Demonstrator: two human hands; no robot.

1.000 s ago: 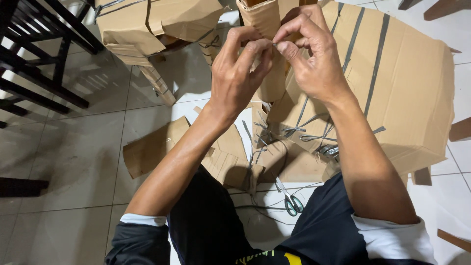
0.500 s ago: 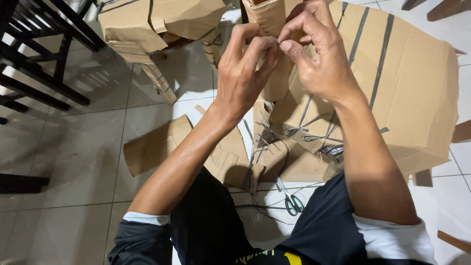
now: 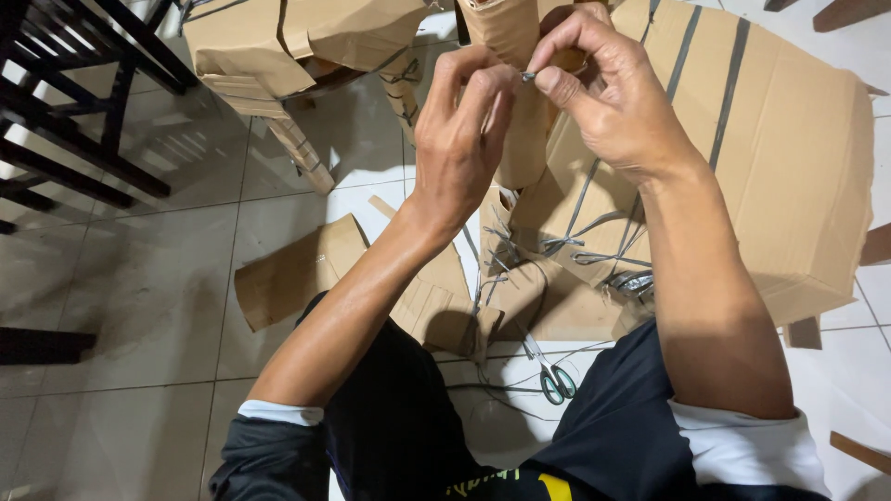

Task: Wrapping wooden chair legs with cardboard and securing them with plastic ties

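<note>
Pale floor tiles (image 3: pixel 139 306) lie under cardboard scraps; above them, left hand (image 3: pixel 459 139) and right hand (image 3: pixel 608 102) pinch a small metal tie (image 3: pixel 527 77) against a cardboard-wrapped post (image 3: pixel 515 56), its wrapping apparently unfinished. Scissors (image 3: pixel 555 380) lie below the hands, a taped cardboard bundle (image 3: pixel 770 158) beside the right.

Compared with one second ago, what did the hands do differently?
Little changed. Both hands shifted slightly right and up; the right hand still pinches a small dark strip end against the cardboard roll, left hand beside it. Scissors and floor cardboard stayed put.
</note>
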